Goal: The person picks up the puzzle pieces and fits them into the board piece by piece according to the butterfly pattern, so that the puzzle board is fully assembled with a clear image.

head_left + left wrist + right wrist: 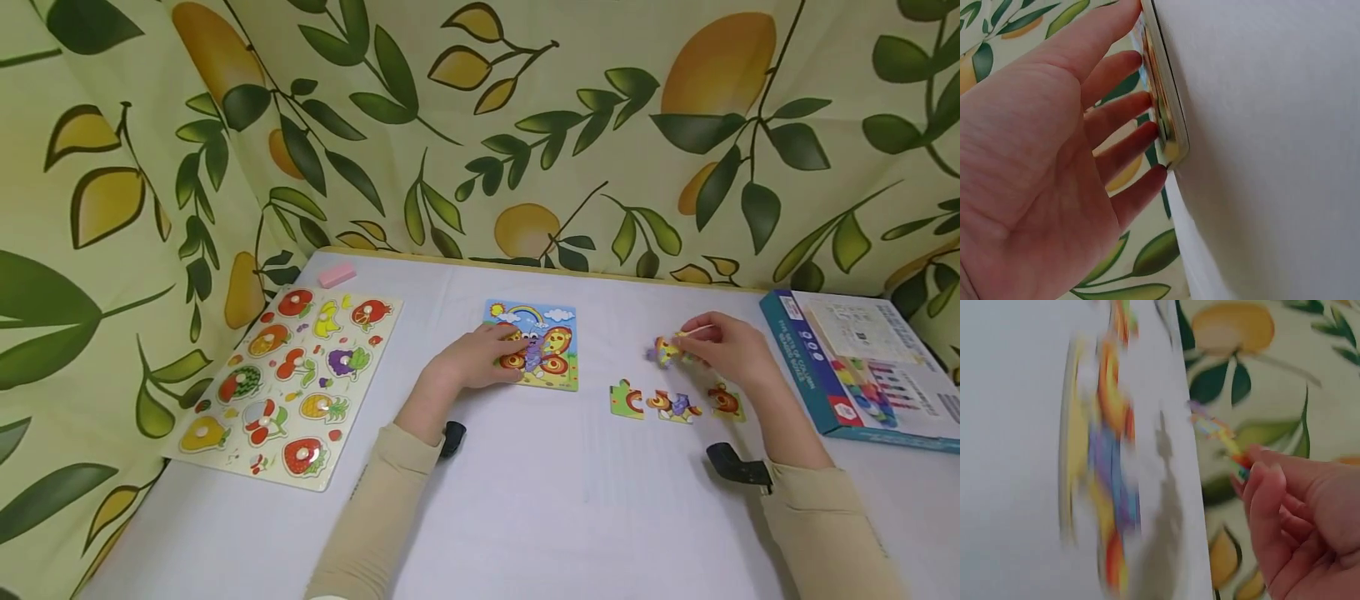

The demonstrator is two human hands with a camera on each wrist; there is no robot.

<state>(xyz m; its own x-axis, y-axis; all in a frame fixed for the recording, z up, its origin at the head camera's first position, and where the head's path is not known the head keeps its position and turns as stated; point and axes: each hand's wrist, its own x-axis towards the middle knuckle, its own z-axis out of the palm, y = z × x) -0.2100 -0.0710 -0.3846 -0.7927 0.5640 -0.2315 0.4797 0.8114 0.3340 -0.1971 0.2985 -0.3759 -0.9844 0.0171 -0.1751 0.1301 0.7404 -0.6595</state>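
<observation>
A square butterfly jigsaw puzzle [558, 333] with a rainbow and sun lies on the table. On its left part rests my left hand [480, 358], fingers spread; in the left wrist view the fingertips touch the edge of the puzzle [1163, 94]. Raised off the table, my right hand [723, 346] pinches a colourful puzzle piece [664, 351] between thumb and fingers. The right wrist view shows that piece [1213, 427] tilted and blurred. Below it lie a green puzzle piece [626, 400], a purple and yellow one [675, 407] and a red-orange one [726, 400], partly behind the right hand.
To the left is a white fruit peg board [288, 383], with a pink block [337, 275] behind it. A blue-edged box [821, 375] with papers on top stands at the right. Patterned cloth [525, 142] hangs along the table's back edge.
</observation>
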